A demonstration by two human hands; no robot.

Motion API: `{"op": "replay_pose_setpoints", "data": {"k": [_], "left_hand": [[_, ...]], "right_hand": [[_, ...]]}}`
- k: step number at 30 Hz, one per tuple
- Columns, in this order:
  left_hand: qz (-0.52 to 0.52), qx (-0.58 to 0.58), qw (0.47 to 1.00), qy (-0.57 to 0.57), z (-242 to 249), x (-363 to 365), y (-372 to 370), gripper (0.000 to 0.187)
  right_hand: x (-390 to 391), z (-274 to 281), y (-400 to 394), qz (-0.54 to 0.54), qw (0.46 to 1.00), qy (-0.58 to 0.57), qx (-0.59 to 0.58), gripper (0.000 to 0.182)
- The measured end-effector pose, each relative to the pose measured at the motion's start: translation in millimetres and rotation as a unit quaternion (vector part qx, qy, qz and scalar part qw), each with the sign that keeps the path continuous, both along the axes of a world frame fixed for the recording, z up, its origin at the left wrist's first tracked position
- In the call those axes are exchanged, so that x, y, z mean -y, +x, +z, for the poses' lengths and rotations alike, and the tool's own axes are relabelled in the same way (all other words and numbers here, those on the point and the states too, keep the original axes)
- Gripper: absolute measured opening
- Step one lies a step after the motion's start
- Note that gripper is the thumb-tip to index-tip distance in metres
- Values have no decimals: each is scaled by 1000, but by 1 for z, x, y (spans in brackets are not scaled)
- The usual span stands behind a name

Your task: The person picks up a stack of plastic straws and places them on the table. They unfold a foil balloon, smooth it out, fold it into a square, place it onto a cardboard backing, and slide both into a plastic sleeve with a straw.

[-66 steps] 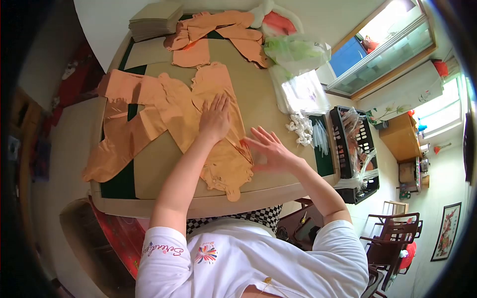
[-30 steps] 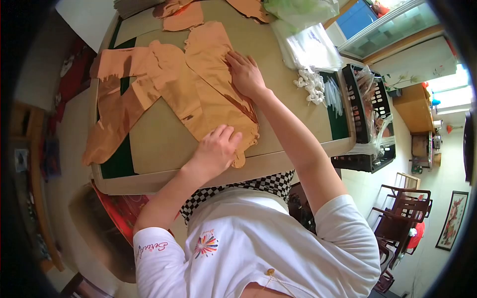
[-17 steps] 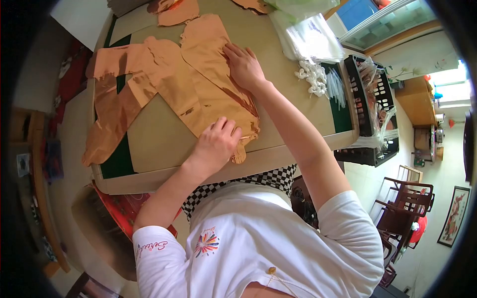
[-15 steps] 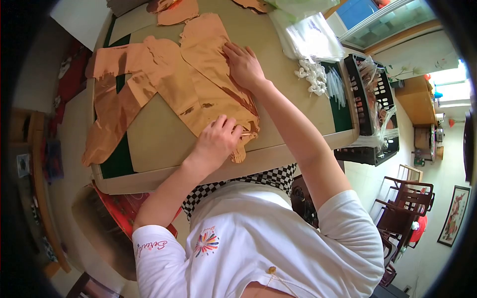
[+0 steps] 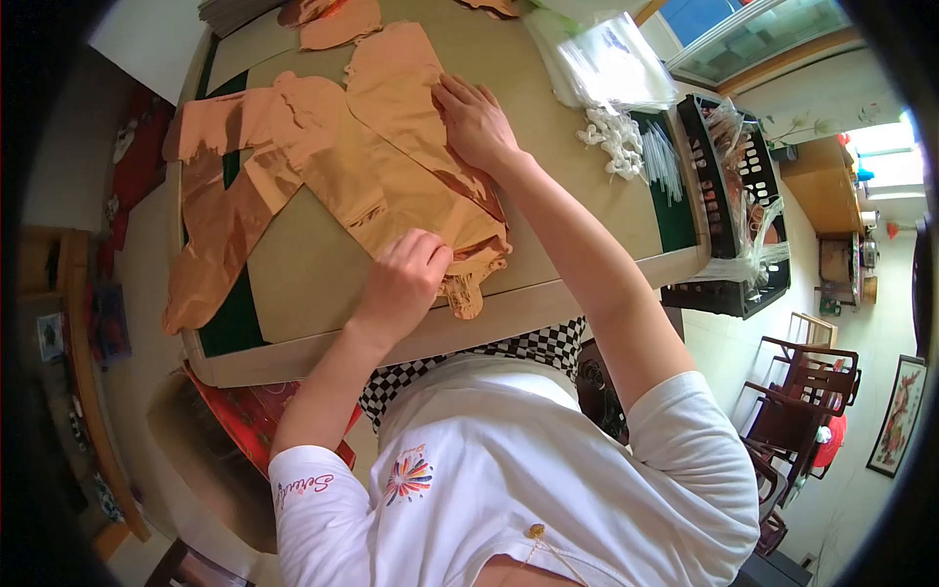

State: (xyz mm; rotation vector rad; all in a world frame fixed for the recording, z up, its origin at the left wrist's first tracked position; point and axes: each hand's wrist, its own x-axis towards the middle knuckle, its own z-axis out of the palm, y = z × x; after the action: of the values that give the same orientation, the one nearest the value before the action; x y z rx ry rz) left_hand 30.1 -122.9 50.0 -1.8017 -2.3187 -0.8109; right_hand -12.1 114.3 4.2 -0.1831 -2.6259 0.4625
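Flat, shiny rose-gold foil balloons [image 5: 391, 127] lie overlapping on the table in front of me. My left hand [image 5: 409, 272] is closed at the near end of the stack, its curled fingers pinching the foil by the lower edge; the fingertips are partly hidden. A short foil tab [image 5: 464, 296] sticks out beside it toward the table's front edge. Farther up, my right hand [image 5: 474, 122] rests flat with fingers stretched along the right edge of the same balloons. Another foil balloon [image 5: 220, 235] spreads out to the left.
Clear plastic bags [image 5: 621, 64], a bundle of white ribbon [image 5: 614, 142] and thin clear straws [image 5: 662, 161] lie at the right of the table [image 5: 587, 235]. Beyond that edge stands a black plastic crate [image 5: 729, 196]. More foil pieces [image 5: 340, 24] sit at the far left.
My left hand has shifted left from the tab at the near corner, its fingers curled tighter. My right hand stays on the foil's right edge.
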Motion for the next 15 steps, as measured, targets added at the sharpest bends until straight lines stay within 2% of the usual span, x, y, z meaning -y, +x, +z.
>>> {"op": "replay_pose_setpoints", "data": {"k": [11,15], "left_hand": [[-5,-62,998,-3,-8,5,7,9],[-3,-44,999,1,-4,8,9,14]], "right_hand": [[0,0,0,-7,1000,-9,24,37],[0,0,-1,-7,1000,-11,28,37]]}}
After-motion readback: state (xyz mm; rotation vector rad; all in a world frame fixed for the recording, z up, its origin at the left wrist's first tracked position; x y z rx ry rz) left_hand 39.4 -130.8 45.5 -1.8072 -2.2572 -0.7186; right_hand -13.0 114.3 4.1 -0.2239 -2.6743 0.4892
